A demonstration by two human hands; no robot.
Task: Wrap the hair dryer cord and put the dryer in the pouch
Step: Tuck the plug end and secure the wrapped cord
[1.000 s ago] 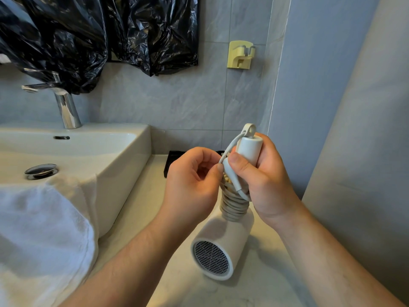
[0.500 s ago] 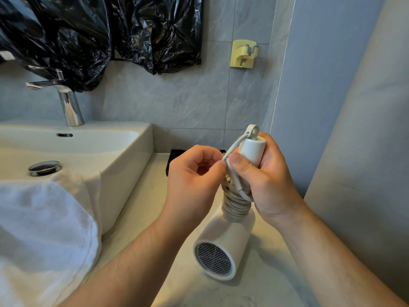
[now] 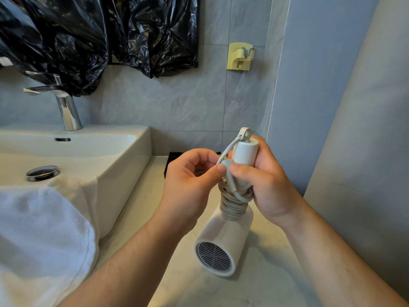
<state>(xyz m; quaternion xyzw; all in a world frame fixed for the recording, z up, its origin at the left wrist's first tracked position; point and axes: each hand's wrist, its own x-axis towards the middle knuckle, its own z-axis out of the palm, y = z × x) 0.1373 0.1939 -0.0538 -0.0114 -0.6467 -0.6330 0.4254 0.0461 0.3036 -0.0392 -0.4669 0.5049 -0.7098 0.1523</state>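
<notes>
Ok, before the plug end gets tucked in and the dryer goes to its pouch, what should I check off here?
1. Cord coiled around the handle: ok, tight turns.
2. Right hand gripping the handle of the hair dryer: ok.
3. Left hand pinching the plug: ok.
4. Plug end secured under a turn: not ok, still loose.
5. Dryer body resting on the counter: ok.
6. Pouch within reach: cannot tell, none clearly in view.
</notes>
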